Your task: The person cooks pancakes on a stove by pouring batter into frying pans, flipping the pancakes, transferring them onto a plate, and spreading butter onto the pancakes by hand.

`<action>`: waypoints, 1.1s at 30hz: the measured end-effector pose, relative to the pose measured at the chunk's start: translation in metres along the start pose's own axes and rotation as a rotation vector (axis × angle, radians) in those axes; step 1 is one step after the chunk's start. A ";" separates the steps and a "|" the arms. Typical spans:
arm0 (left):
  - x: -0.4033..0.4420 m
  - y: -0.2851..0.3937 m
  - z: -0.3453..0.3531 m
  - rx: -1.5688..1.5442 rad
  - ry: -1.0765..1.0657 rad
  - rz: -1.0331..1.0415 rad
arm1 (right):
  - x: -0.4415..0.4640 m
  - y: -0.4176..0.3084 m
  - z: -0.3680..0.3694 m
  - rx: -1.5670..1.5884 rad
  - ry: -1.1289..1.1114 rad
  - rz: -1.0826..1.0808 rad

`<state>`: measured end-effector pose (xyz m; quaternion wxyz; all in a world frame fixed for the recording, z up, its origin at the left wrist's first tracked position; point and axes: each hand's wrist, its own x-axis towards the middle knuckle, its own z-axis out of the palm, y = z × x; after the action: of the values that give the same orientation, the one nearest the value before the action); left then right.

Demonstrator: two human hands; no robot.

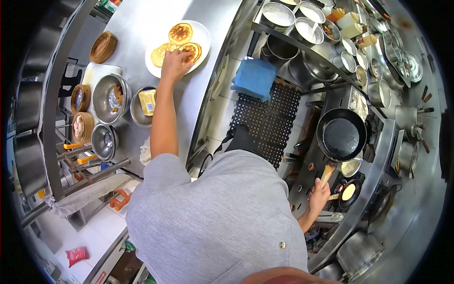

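Note:
My left hand (176, 65) reaches over a white plate (204, 38) on the steel counter, its fingers closed at the edge of a browned pancake (191, 50). Beside that one lie another browned pancake (180, 34) and a paler one (162, 53). On the stove side, my right hand (318, 195) is wrapped round the wooden handle of a black frying pan (341, 134), whose dark inside looks shiny. Just below it, a small pan (353, 199) holds a pale yellow round of batter (348, 192) over a burner.
Metal bowls (109, 97), a bowl with a yellow packet (147, 102) and bamboo steamers (103, 46) stand on the left counter (134, 19). Pots and sauce bottles fill the shelf at upper right. A blue cloth (254, 78) hangs above a black floor mat (265, 116).

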<state>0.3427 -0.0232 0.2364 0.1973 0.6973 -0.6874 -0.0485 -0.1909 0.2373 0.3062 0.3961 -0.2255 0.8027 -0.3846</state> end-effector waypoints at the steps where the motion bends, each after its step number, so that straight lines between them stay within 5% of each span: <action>1: 0.000 0.002 0.001 -0.003 -0.002 0.005 | -0.002 0.000 0.000 -0.004 -0.001 0.000; 7: 0.003 -0.001 0.003 0.091 0.048 0.048 | -0.005 0.021 -0.011 -0.001 0.016 -0.022; 9: 0.008 -0.011 0.000 -0.060 0.015 -0.088 | -0.014 0.018 -0.012 0.020 0.049 0.012; 12: 0.005 -0.022 0.001 -0.128 0.212 -0.062 | -0.032 0.017 -0.014 0.098 0.093 0.075; 14: 0.001 -0.006 -0.016 0.131 -0.133 -0.228 | -0.040 0.023 -0.018 0.245 0.113 0.120; 16: 0.000 -0.002 -0.012 0.221 -0.162 -0.206 | -0.048 0.034 -0.022 0.271 0.146 0.138; 25: 0.018 0.008 0.011 0.112 -0.013 0.032 | -0.069 0.059 -0.037 0.292 0.226 0.168; 33: 0.050 0.029 0.035 -0.086 0.138 -0.037 | -0.071 0.052 -0.034 0.233 0.208 0.170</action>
<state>0.3064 -0.0784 0.2240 0.2729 0.7026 -0.6564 -0.0335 -0.1805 0.3310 0.3105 0.3654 -0.0683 0.8055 -0.4615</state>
